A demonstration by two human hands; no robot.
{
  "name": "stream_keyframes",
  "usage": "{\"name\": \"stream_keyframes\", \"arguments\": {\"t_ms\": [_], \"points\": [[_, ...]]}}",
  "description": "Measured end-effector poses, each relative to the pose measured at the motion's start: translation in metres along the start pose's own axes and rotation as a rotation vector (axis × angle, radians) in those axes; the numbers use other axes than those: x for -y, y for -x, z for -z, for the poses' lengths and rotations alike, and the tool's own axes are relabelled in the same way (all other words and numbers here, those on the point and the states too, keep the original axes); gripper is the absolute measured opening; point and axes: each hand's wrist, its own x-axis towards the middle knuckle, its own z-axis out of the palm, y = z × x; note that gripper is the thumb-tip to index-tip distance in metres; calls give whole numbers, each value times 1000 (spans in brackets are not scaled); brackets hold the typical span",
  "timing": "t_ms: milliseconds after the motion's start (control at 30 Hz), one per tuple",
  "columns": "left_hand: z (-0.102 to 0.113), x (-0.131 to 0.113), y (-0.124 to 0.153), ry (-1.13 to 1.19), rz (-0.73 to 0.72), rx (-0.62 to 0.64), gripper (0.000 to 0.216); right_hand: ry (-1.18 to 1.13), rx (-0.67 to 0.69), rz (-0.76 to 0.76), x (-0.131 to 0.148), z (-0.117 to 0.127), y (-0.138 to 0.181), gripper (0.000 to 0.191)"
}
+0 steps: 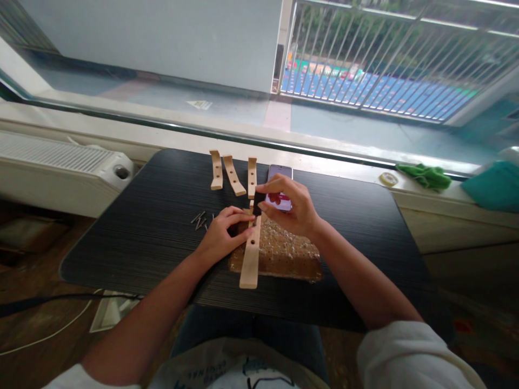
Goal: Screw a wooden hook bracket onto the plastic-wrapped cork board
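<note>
A long wooden strip [251, 254] with holes along it lies just below the middle of the frame. It runs from near the desk's front edge up toward the window and rests across the left part of a brown studded board [284, 254]. The left hand [222, 233] sits at the board's left edge. Its fingers are bent and their tips press against the upper part of the strip. I cannot tell whether the thumb closes around anything. The right hand [290, 208] hovers over the strip's upper end, thumb and forefinger pinched together and pointing left. Whatever sits between them is too small to make out.

A phone [279, 174] with a lit screen lies partly under the right hand. Just left of it, higher in the frame, three short curved wooden pieces [234, 175] lie side by side. A small scatter of nails [200, 219] lies left of the left hand. All of this rests on a dark ribbed desk [133, 232]. A green cloth [425, 176] lies on the sill at the right.
</note>
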Motion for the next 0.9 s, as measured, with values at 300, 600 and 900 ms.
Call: {"name": "stream_keyframes", "arguments": {"t_ms": [300, 600, 900], "points": [[-2, 2, -1, -8, -9, 2, 22, -131, 153, -101, -5, 10, -3, 18], [-1, 2, 0, -5, -13, -10, 22, -288, 209, -237, -1, 8, -1, 18], [-1, 1, -1, 4, 25, 0, 22, -544, 238, -291, 3, 2, -1, 13]]}}
